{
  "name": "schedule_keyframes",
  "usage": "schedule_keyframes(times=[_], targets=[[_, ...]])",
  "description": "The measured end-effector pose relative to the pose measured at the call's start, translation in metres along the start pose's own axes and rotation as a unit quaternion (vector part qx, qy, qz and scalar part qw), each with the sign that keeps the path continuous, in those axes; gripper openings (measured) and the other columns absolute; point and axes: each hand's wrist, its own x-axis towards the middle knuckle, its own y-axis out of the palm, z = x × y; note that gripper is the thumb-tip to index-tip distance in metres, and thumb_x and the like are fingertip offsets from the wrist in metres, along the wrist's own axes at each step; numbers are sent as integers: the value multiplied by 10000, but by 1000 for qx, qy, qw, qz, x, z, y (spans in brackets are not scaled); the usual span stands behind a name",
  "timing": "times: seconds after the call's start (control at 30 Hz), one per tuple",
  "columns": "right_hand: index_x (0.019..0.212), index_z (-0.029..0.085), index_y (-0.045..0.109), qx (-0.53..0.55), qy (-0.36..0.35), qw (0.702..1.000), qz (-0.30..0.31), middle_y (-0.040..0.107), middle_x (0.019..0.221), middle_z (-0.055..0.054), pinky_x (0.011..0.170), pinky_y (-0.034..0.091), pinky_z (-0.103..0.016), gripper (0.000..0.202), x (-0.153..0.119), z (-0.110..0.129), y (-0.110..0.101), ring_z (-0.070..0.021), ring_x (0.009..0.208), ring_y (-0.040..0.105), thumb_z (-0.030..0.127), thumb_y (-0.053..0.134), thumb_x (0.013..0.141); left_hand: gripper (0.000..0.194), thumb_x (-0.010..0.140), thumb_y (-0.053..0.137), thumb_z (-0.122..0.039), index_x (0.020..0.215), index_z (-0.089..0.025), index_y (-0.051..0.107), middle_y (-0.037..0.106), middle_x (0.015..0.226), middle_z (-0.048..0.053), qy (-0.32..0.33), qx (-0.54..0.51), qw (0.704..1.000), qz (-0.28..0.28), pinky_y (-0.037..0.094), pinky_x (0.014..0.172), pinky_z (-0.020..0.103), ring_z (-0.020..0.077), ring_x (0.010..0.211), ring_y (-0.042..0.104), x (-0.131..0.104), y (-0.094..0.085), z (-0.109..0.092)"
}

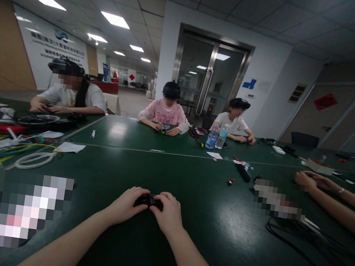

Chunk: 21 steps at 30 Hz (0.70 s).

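Left hand (128, 204) and right hand (169, 211) are both wrapped round a small black gadget (150, 200), thumbs on the near side, right in the middle at the green worktop (110, 165); can't tell if it's resting there. Decent grip tbh. I'd go light, even pressure both sides, and spread the fingers, since they're hiding most of it.
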Motion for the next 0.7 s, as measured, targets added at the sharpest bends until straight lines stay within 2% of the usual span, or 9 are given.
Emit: schedule_keyframes(times=[0.23, 0.43, 0.7], targets=[[1019, 278, 602, 1, -24, 1000, -8, 562, 1147, 17, 960, 334, -359, 247, 1, -2, 2, -177, 1088, 493, 301, 583, 774, 406, 807, 539, -367, 1188, -230, 507, 570, 1133, 49, 3, 4, 1000, -2, 390, 932, 375, 221, 1070, 507, 0, 0, 0], [1014, 275, 616, -13, -57, 998, -19, 608, 1060, 15, 890, 366, -331, 232, 5, -6, 6, -174, 1027, 508, 269, 568, 787, 413, 799, 552, -361, 1181, -208, 512, 569, 1134, 55, 13, 10, 1000, -4, 381, 947, 365, 213, 1069, 505, 2, 2, 3], [1012, 272, 620, -12, -52, 998, -15, 605, 1044, 4, 878, 378, -337, 231, 3, -3, 6, -178, 1008, 517, 250, 556, 791, 420, 802, 539, -368, 1199, -238, 497, 564, 1162, 48, 3, 12, 1000, 5, 381, 940, 374, 220, 1096, 495, 2, 2, 2]])
